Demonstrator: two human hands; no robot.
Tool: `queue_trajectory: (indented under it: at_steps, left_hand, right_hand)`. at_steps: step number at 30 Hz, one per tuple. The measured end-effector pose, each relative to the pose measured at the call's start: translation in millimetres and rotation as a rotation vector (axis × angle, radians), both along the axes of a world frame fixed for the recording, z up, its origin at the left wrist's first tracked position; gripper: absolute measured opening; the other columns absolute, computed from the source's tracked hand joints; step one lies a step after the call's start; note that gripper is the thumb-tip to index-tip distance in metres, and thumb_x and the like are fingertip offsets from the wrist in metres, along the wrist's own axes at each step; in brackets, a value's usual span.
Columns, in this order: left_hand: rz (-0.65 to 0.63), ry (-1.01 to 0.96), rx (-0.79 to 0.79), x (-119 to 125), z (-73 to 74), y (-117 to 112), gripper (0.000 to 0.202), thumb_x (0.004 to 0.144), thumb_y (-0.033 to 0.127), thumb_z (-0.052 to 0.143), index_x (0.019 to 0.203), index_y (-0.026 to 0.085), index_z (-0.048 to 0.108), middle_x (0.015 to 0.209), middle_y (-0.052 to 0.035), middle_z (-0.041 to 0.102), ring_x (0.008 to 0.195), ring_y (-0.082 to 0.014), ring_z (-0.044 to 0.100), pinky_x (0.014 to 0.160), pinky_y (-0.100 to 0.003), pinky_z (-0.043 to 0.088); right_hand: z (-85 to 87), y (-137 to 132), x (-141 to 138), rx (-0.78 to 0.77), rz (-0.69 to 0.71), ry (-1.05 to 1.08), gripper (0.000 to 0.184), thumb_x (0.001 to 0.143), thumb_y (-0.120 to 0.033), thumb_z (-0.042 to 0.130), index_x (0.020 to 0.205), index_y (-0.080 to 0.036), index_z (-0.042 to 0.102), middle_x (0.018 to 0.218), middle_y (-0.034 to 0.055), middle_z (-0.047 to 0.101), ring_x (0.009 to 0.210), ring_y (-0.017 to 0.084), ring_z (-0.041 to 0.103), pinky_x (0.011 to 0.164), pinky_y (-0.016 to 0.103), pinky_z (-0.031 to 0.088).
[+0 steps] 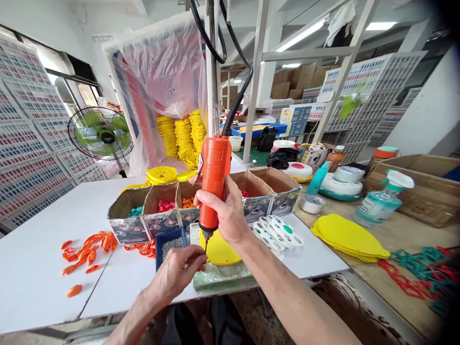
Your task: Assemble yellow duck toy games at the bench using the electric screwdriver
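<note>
My right hand (pixel 230 213) is wrapped around an orange electric screwdriver (pixel 215 163), which points downward with its cable rising above. Its thin bit ends close to the fingertips of my left hand (pixel 181 268). Those fingers are pinched together over the left edge of a round yellow plastic disc (pixel 224 251); whatever they hold is hidden. Under the disc lies a green, plastic-wrapped block (pixel 221 281) at the table's front edge. A blue tray of small metal screws (pixel 173 245) sits just left of the disc, partly behind my left hand.
A row of cardboard bins (pixel 161 225) with small coloured parts stands behind. Orange pieces (pixel 86 251) are scattered left; white perforated discs (pixel 278 232) lie right. The side bench bears yellow sheets (pixel 347 235), a spray bottle (pixel 383 199) and coloured links (pixel 424 268). A fan (pixel 104 134) stands left.
</note>
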State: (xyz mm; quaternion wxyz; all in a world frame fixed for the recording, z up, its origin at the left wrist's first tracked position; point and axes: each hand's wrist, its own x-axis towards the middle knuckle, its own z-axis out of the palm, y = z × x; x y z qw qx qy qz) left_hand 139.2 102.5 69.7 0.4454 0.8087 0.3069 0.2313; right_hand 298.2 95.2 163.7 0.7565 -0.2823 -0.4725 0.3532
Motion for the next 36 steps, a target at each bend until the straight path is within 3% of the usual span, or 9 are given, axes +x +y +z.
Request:
queue_trajectory:
  at_steps: [5, 16, 36]
  left_hand:
    - [0.01, -0.041, -0.064, 3, -1.4, -1, 0.026, 0.094, 0.038, 0.057, 0.09, 0.017, 0.071, 0.074, -0.0041, 0.078, 0.072, -0.0174, 0.077, 0.07, -0.023, 0.058]
    - [-0.028, -0.002, -0.023, 6, -13.1, -3, 0.021, 0.095, 0.034, 0.054, 0.09, 0.018, 0.068, 0.074, -0.003, 0.075, 0.072, -0.016, 0.074, 0.069, -0.023, 0.056]
    - [-0.049, 0.106, 0.022, 9, 3.4, -4, 0.022, 0.094, 0.034, 0.054, 0.09, 0.019, 0.069, 0.076, -0.004, 0.077, 0.072, -0.0177, 0.073, 0.069, -0.026, 0.053]
  right_hand:
    - [-5.2, -3, 3, 0.013, 0.017, -0.008, 0.036, 0.079, -0.023, 0.079, 0.112, -0.028, 0.067, 0.098, -0.0029, 0.075, 0.062, 0.009, 0.065, 0.06, 0.024, 0.056]
    - [-3.6, -8, 5, 0.021, 0.019, 0.009, 0.035, 0.078, -0.024, 0.08, 0.111, -0.029, 0.067, 0.095, -0.0031, 0.076, 0.062, 0.011, 0.066, 0.06, 0.025, 0.057]
    - [-9.3, -15, 5, -0.008, 0.015, -0.041, 0.037, 0.08, -0.024, 0.078, 0.114, -0.029, 0.065, 0.104, -0.0011, 0.076, 0.064, 0.013, 0.063, 0.061, 0.029, 0.058]
